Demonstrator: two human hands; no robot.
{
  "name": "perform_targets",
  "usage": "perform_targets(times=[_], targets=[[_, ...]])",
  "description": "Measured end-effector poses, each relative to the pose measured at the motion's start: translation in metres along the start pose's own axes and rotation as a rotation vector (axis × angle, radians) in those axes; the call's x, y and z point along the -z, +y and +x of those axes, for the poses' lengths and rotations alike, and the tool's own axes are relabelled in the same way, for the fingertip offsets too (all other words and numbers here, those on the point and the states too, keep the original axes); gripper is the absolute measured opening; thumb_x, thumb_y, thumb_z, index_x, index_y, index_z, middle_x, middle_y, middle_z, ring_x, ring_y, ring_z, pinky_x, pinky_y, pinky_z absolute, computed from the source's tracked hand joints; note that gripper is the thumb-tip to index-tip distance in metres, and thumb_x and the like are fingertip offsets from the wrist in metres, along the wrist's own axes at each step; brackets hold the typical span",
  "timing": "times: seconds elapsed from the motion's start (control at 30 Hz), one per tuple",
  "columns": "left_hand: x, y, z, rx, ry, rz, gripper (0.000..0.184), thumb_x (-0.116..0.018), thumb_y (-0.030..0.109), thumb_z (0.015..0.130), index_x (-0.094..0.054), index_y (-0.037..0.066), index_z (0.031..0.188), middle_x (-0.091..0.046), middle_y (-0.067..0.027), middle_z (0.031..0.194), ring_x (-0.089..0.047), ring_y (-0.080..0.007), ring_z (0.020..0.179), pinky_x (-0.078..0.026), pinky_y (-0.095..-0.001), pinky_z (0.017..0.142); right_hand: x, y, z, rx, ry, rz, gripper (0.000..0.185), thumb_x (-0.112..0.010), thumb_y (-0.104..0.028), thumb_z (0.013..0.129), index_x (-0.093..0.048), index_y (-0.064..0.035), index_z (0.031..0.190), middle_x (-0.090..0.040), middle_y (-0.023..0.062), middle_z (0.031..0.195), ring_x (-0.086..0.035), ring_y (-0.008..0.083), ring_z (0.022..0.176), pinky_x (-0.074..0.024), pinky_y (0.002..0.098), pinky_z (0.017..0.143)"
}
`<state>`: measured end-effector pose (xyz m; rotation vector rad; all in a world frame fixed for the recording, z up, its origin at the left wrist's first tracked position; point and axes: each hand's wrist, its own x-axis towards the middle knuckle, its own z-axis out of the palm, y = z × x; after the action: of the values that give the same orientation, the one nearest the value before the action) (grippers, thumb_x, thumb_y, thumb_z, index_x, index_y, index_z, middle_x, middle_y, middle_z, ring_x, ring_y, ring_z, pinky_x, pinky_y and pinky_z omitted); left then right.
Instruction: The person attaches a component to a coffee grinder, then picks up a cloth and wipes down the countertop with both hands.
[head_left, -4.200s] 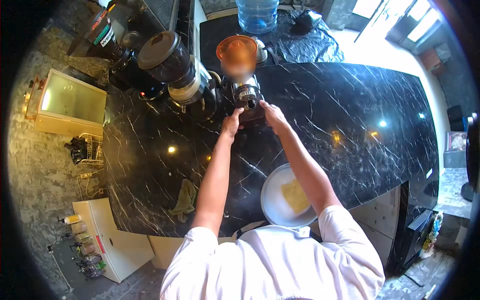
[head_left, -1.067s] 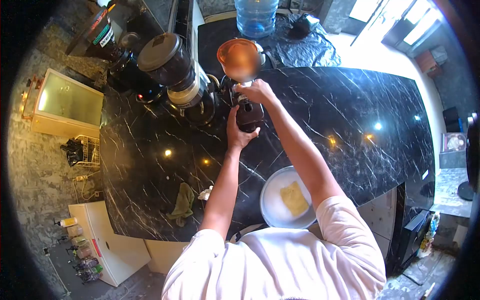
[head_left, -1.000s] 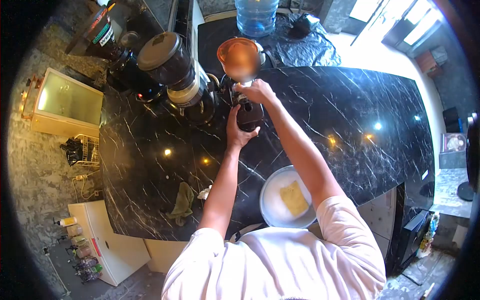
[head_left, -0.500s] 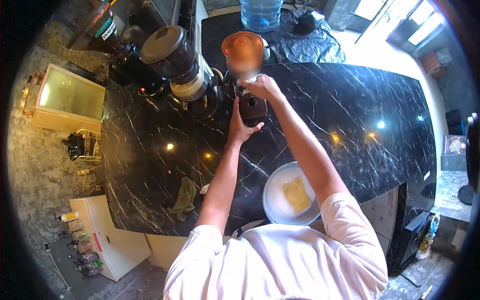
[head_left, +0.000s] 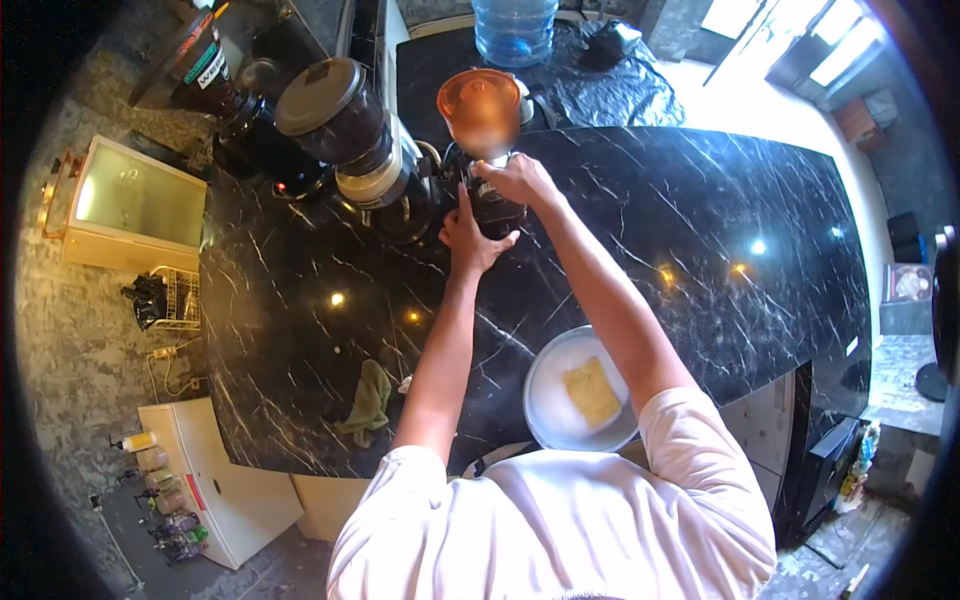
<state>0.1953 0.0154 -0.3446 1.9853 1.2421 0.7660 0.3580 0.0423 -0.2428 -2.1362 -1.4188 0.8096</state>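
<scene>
A small coffee grinder with a dark body (head_left: 497, 212) and an orange hopper (head_left: 478, 97) stands near the counter's back edge. My left hand (head_left: 471, 240) is against the lower left of the dark body, thumb and fingers spread around it. My right hand (head_left: 517, 180) is closed on the metal collar just under the hopper, fingers bent over it. The collar is mostly hidden by this hand. To the left stands a larger grinder (head_left: 370, 185) with a grey-lidded hopper, close to the small one.
A basin (head_left: 547, 425) with suds and a yellow cloth (head_left: 592, 391) sits at the front edge. A green rag (head_left: 370, 398) lies front left on the black marble counter (head_left: 700, 250). Behind are a blue water jug (head_left: 514, 32) and black plastic (head_left: 620, 90).
Earlier both hands were low on the grinder's sides; my right hand has since moved up to the collar. In the last half second, my left fingers have spread on the left side.
</scene>
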Motion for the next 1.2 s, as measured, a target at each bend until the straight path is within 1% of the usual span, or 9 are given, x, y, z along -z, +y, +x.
perform_targets(times=[0.07,0.43,0.77,0.9,0.97,1.0,1.07,1.13,1.2], targets=[[0.01,0.006,0.011,0.068,-0.058,0.256,0.132,-0.096,0.04,0.064,-0.017,0.009,0.164,-0.063,-0.025,0.134,-0.066,-0.0423,0.111,-0.045,-0.0526,0.098,-0.001,0.0,0.002,0.011,-0.006,0.016,0.079,-0.061,-0.069,0.083,-0.074,0.0082,0.093,-0.075,0.0262,0.092,-0.073,0.0408,0.083,-0.0586,0.0463,0.075],[0.005,-0.014,0.027,-0.03,-0.013,0.245,0.137,-0.096,0.052,0.061,-0.016,0.011,0.165,-0.064,-0.0238,0.132,-0.066,-0.0423,0.11,-0.038,-0.0573,0.099,0.005,-0.002,0.003,0.026,-0.053,-0.029,0.081,-0.062,-0.071,0.083,-0.074,0.0089,0.09,-0.075,0.0256,0.09,-0.073,0.0388,0.08,-0.0584,0.0456,0.074],[-0.006,-0.046,0.037,-0.174,-0.071,-0.08,0.144,-0.097,0.053,0.059,-0.011,0.01,0.166,-0.063,-0.022,0.138,-0.064,-0.0444,0.117,-0.039,-0.0594,0.101,0.009,0.005,0.002,0.022,-0.072,0.003,0.089,-0.06,-0.081,0.082,-0.072,0.0071,0.093,-0.076,0.0204,0.092,-0.072,0.035,0.077,-0.0569,0.0431,0.07],[0.005,-0.02,0.012,0.165,-0.019,0.08,0.147,-0.098,0.052,0.059,-0.008,0.008,0.166,-0.06,-0.0237,0.142,-0.062,-0.0465,0.121,-0.042,-0.0587,0.104,0.026,0.02,-0.011,-0.04,-0.091,-0.012,0.091,-0.059,-0.081,0.084,-0.071,0.0059,0.11,-0.075,0.0174,0.098,-0.071,0.0296,0.077,-0.0564,0.0388,0.068],[0.012,-0.006,-0.01,0.086,-0.015,0.299,0.126,-0.095,0.044,0.068,-0.022,0.005,0.164,-0.054,-0.0239,0.151,-0.061,-0.0461,0.123,-0.049,-0.0489,0.106,0.039,0.044,-0.032,-0.146,-0.107,0.266,0.085,-0.06,-0.078,0.088,-0.068,0.0013,0.118,-0.072,0.0153,0.104,-0.068,0.0238,0.081,-0.0552,0.0352,0.07],[0.007,-0.02,-0.02,0.084,-0.01,0.299,0.126,-0.095,0.044,0.068,-0.022,0.005,0.164,-0.054,-0.0239,0.151,-0.061,-0.0461,0.123,-0.049,-0.0489,0.106,0.048,0.059,-0.048,-0.255,-0.123,0.543,0.08,-0.06,-0.075,0.091,-0.066,-0.0032,0.127,-0.07,0.0132,0.111,-0.065,0.018,0.086,-0.0539,0.0316,0.073],[-0.002,-0.052,-0.046,-0.015,0.02,0.294,0.1,-0.092,0.036,0.073,-0.044,0.002,0.154,-0.054,-0.0258,0.149,-0.055,-0.0451,0.131,-0.045,-0.049,0.11,0.062,0.092,-0.089,-0.288,-0.106,0.75,0.071,-0.065,-0.067,0.093,-0.065,-0.0061,0.129,-0.068,0.0126,0.117,-0.066,0.0188,0.086,-0.0552,0.033,0.075],[0.01,-0.055,-0.083,-0.08,0.049,0.08,0.071,-0.085,0.026,0.08,-0.06,0.001,0.141,-0.057,-0.024,0.147,-0.057,-0.0436,0.13,-0.047,-0.0457,0.11,0.07,0.139,-0.13,-0.272,-0.103,0.899,0.054,-0.066,-0.057,0.098,-0.068,-0.0068,0.117,-0.07,0.0125,0.108,-0.064,0.0152,0.088,-0.0537,0.0308,0.075],[0.031,-0.043,-0.13,0.001,0.035,-0.105,0.055,-0.08,0.014,0.084,-0.065,0.003,0.135,-0.07,-0.0145,0.123,-0.067,-0.0272,0.1,-0.055,-0.0356,0.086,0.081,0.179,-0.181,-0.351,-0.02,1.003,0.048,-0.069,-0.048,0.098,-0.068,-0.0084,0.125,-0.071,0.0108,0.11,-0.066,0.0148,0.086,-0.0537,0.0291,0.075]])
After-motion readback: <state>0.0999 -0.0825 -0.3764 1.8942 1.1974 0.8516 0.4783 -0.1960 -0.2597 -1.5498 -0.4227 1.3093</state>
